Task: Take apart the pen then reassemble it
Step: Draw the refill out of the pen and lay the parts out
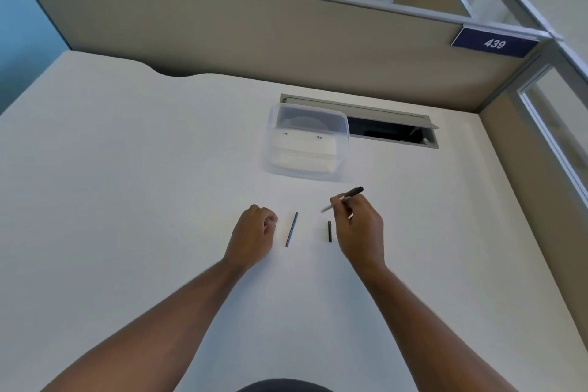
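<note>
Refill (pixel 291 229) left of short piece (pixel 330 231) on desk (pixel 127 169), container (pixel 307 145) behind

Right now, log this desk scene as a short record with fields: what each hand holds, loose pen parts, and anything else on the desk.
left hand: left hand curled on the desk, maybe pinching something small; cannot tell what
right hand: right hand holds the pen barrel in its fingers, raised and tilted
loose parts: thin refill between the hands; short black piece beside the right hand
other items: clear plastic container farther back
task stage: pen disassembled
</note>
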`<state>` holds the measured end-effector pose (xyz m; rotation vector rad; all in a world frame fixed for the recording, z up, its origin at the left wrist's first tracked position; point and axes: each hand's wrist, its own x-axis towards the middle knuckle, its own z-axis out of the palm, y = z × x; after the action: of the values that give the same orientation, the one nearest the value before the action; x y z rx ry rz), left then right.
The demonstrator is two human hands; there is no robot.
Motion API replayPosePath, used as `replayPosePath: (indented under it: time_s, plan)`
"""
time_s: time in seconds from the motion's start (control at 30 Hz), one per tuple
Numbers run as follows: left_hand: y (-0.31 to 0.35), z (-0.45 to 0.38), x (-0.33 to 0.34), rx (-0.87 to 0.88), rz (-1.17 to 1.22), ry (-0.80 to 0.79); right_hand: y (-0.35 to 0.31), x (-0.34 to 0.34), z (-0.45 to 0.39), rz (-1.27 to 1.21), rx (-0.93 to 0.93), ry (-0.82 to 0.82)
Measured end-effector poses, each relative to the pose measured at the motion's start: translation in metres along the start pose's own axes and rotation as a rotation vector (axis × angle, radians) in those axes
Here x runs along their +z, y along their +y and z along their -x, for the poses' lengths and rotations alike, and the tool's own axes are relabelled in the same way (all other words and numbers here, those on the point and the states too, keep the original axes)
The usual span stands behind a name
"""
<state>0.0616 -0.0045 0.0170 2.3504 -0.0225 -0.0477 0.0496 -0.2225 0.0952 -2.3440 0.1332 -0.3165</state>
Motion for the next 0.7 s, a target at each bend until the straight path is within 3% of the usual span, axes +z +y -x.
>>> replayPosePath:
  time_s: [0.17,0.27,0.3,0.47,0.7]
  plan:
    - [0.000,0.001,-0.001,0.013,0.007,-0.028,-0.005,0.005,-0.007,-0.007,-0.009,0.036]
    - [-0.001,0.001,0.000,0.007,0.007,-0.043,0.003,0.019,-0.001,0.118,0.071,-0.241]
    - [-0.001,0.002,-0.001,0.003,0.011,-0.047,0.005,0.020,0.001,0.120,0.091,-0.262]
    - [-0.003,0.003,-0.001,0.025,0.004,-0.042,0.002,0.008,0.002,0.031,0.082,-0.028]
    - [-0.004,0.002,0.000,0.020,0.007,-0.044,-0.010,0.002,0.011,-0.035,-0.061,0.091]
